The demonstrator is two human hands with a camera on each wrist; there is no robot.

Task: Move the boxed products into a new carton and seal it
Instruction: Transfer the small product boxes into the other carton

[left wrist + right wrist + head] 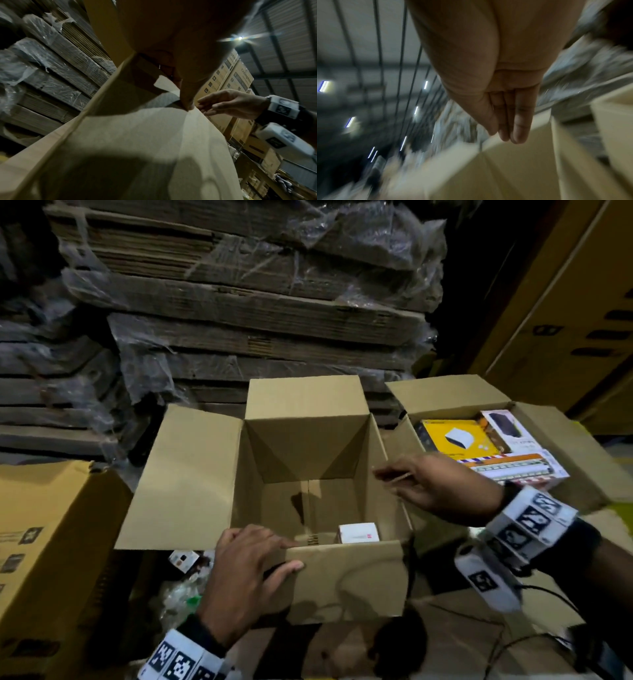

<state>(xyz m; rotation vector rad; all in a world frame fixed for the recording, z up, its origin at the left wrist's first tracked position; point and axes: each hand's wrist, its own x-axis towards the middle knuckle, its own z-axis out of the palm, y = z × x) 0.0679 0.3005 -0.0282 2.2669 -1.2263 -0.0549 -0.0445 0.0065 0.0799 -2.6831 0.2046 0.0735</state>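
An open brown carton (191, 474) stands in the middle with its flaps spread. One small white boxed product (358, 533) lies at its bottom, near the front right corner. My left hand (274, 553) pinches the carton's near flap, fingers over the edge and thumb on the outside; the left wrist view shows the carton wall (137, 148) close up. My right hand (404, 482) hovers over the carton's right rim with straight fingers (508, 121) and holds nothing. A second carton (445, 395) at right holds a yellow box (455, 440) and white boxes (513, 470).
Stacks of flattened cardboard in plastic wrap (239, 302) rise right behind the cartons. A large printed carton (44, 542) sits at the left, and tall cartons (565, 302) at the back right. Cables (513, 645) run across the lower right.
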